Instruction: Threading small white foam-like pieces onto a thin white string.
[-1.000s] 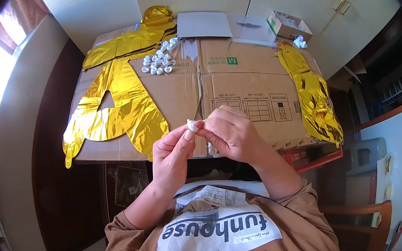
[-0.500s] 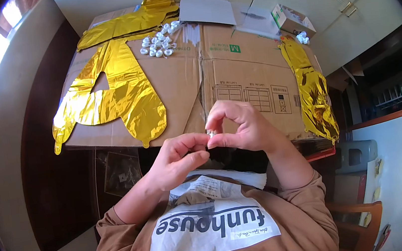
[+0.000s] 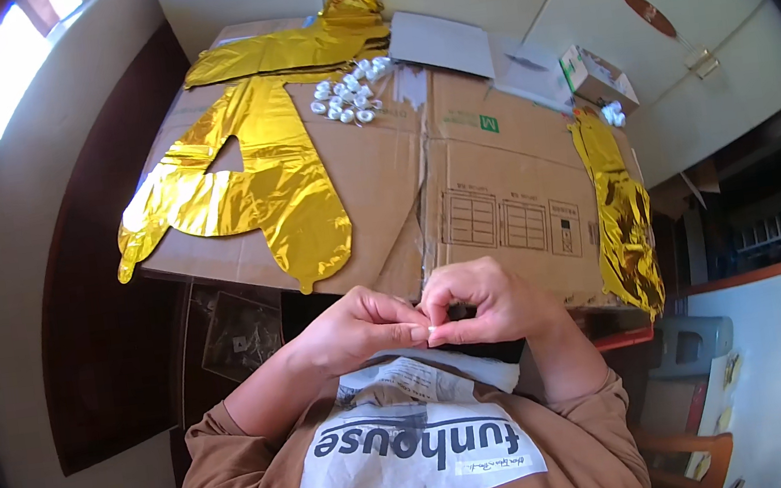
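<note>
In front of my chest, just off the near table edge, both hands meet at a small white piece (image 3: 431, 329), mostly hidden by the fingertips. My left hand (image 3: 362, 327) pinches it from one side between thumb and forefinger. From the other side my right hand (image 3: 487, 300) pinches it, thumb below and bent forefinger above. What the piece is, I cannot make out. Beyond the hands, at the far middle of the table, lies a cluster of small white rolls (image 3: 348, 96). A flat gold A-shaped foil balloon (image 3: 290, 178) is spread to the left of them.
Flattened cardboard (image 3: 372, 173) covers the table. Another gold foil balloon (image 3: 279, 48) lies at the back left, and a crumpled gold one (image 3: 621, 216) along the right edge. A white sheet (image 3: 439, 43) and a small open box (image 3: 600, 80) are at the back. A grey stool (image 3: 695, 343) stands right.
Both hands have come lower and closer to my chest, and their fingertips have drawn together over the small white piece. The view has shifted, so the table appears farther right.
</note>
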`<state>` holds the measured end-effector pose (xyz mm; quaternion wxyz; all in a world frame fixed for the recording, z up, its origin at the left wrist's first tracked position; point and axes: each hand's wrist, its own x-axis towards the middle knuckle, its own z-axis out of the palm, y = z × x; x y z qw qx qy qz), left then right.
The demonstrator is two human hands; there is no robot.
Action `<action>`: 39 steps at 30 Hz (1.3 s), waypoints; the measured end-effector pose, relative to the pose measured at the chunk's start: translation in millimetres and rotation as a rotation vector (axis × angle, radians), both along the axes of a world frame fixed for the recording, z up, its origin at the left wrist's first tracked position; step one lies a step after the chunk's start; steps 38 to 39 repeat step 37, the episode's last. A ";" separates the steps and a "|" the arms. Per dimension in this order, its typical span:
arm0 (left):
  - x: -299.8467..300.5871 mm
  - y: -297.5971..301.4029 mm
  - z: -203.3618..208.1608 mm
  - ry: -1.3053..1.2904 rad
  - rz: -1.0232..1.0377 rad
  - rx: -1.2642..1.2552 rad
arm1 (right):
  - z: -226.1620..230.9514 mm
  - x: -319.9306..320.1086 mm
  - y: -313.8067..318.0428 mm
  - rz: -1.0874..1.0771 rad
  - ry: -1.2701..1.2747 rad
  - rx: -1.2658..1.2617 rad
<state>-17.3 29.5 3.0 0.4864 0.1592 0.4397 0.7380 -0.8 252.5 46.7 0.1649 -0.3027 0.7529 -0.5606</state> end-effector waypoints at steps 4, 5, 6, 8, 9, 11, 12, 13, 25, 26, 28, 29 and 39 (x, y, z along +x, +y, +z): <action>-10.2 -7.0 -6.0 -0.325 0.111 0.018 | -0.2 -9.8 -10.7 -0.109 0.020 0.056; -16.7 -9.1 -10.7 -0.334 0.159 0.029 | 4.3 -15.1 -15.3 -0.110 -0.035 0.078; -21.6 -9.6 -9.3 -0.331 0.226 0.030 | 4.0 -22.8 -19.1 -0.126 -0.063 0.069; -34.3 -13.8 -13.8 -0.275 0.340 0.038 | -2.8 -48.0 -25.9 -0.156 -0.121 0.051; -42.3 -14.6 -10.1 -0.189 0.411 0.003 | -16.1 -69.1 -24.7 -0.148 -0.236 -0.005; -55.9 -16.5 2.0 -0.015 0.548 -0.063 | -38.3 -119.4 -22.4 -0.269 -0.257 -0.125; -59.9 -18.4 2.9 0.029 0.582 -0.067 | -50.4 -150.3 -14.1 -0.360 -0.194 -0.012; -64.0 -22.5 2.8 0.072 0.613 -0.069 | -63.7 -179.4 -6.8 -0.492 -0.151 0.073; -57.6 -36.0 -0.9 0.200 0.568 -0.122 | -106.8 -275.8 -16.4 -0.784 0.269 0.633; -57.6 -35.7 -2.3 0.220 0.570 -0.118 | -104.6 -273.4 -16.6 -0.788 0.312 0.604; -58.4 -34.3 -2.2 0.226 0.553 -0.131 | -99.7 -270.5 -12.4 -0.801 0.286 0.582; -58.1 -31.8 -0.2 0.227 0.544 -0.141 | -95.5 -265.2 -1.0 -0.792 0.253 0.520; -65.1 -39.8 -4.9 0.415 0.479 -0.349 | -54.0 -122.8 110.3 -0.899 0.446 0.700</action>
